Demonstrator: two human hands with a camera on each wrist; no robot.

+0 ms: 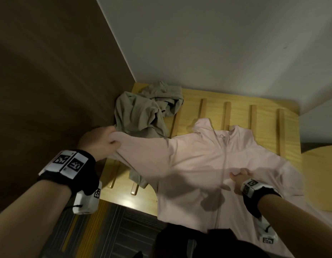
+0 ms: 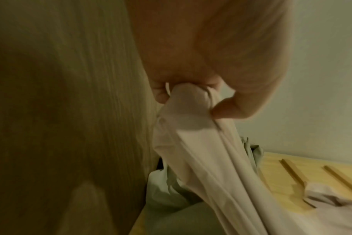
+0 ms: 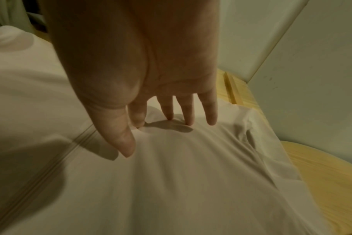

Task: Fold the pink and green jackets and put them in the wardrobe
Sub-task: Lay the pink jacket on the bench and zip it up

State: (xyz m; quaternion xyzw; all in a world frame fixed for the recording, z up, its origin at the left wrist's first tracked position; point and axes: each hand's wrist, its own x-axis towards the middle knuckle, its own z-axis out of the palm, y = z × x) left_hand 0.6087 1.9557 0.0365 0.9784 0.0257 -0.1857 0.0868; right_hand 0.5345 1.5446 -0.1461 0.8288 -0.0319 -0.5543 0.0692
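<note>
Two jackets lie on the slatted wooden platform [image 1: 235, 108]. The pink jacket [image 1: 195, 164] is spread front-up across the near and right part of the platform, its zip running down the middle, its hem hanging over the near edge and its collar toward the wall. One of its sleeves [image 2: 191, 151] is drawn up and out to the left, over part of the green jacket [image 1: 141, 112], which sits crumpled in a heap in the far left corner against the dark wood-grain panel [image 1: 49, 81]. The left hand [image 1: 100, 142] has its fingers and thumb curled tight round the bunched cuff end of that sleeve, holding it raised off the platform. The right hand [image 1: 239, 181] lies on the jacket's chest just right of the zip, its four fingers [image 3: 189, 111] straight and slightly spread, tips pressing into the cloth, thumb out to the side, gripping nothing. Five raised slats show on the bare wood beyond the collar. A pale wall [image 1: 217, 43] stands behind the platform.
</note>
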